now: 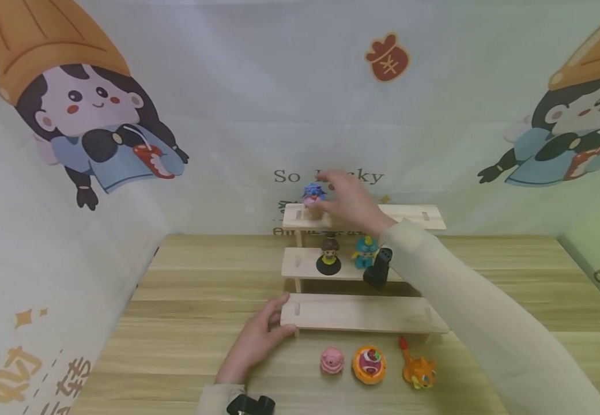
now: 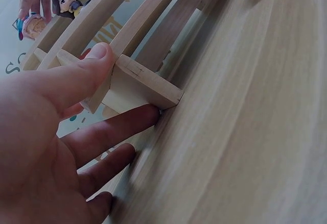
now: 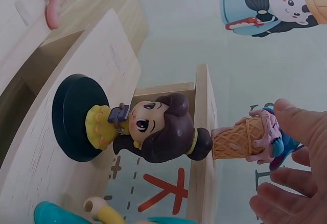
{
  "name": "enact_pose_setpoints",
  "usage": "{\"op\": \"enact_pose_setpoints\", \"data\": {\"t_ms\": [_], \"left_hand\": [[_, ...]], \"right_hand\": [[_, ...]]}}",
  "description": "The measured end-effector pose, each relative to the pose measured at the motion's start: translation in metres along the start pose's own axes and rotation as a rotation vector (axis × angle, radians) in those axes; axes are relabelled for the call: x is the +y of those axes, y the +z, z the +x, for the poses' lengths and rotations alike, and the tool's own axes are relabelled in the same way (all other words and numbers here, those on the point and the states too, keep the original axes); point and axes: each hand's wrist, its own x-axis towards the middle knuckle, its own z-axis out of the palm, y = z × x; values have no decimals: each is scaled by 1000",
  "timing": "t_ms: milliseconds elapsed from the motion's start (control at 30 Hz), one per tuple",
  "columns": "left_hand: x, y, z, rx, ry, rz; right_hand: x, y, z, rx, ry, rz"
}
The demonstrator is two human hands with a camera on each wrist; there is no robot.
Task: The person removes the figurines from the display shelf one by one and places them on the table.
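Note:
A three-tier wooden display shelf (image 1: 357,314) stands on the table. My left hand (image 1: 258,334) holds its lowest board at the left end, thumb at the front edge and index finger behind; another finger touches the leg (image 2: 148,89). On the top tier stands an ice-cream-cone figurine (image 3: 240,142) with a blue and pink top. My right hand (image 1: 354,202) is around that top, fingers spread and loosely bent, thumb close against it. Whether the thumb touches it, I cannot tell. Below, on the middle tier, stands a brown-haired doll figurine (image 3: 158,127) in yellow on a black round base.
A teal figurine (image 1: 365,252) is also on the middle tier, partly behind the black right-wrist camera (image 1: 378,270). In front of the shelf lie a pink round toy (image 1: 332,361), an orange round toy (image 1: 369,365) and an orange long-tailed toy (image 1: 419,372). A printed cloth (image 1: 237,115) hangs behind.

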Motion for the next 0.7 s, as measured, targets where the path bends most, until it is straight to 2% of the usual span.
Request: {"op": "enact_pose_setpoints", "data": {"t_ms": [400, 700], "left_hand": [[1, 0, 0, -7, -1, -8], [0, 0, 1, -3, 0, -1]], "right_hand": [[-3, 5, 2, -15, -15, -37], [-5, 8, 0, 2, -52, 6]]}}
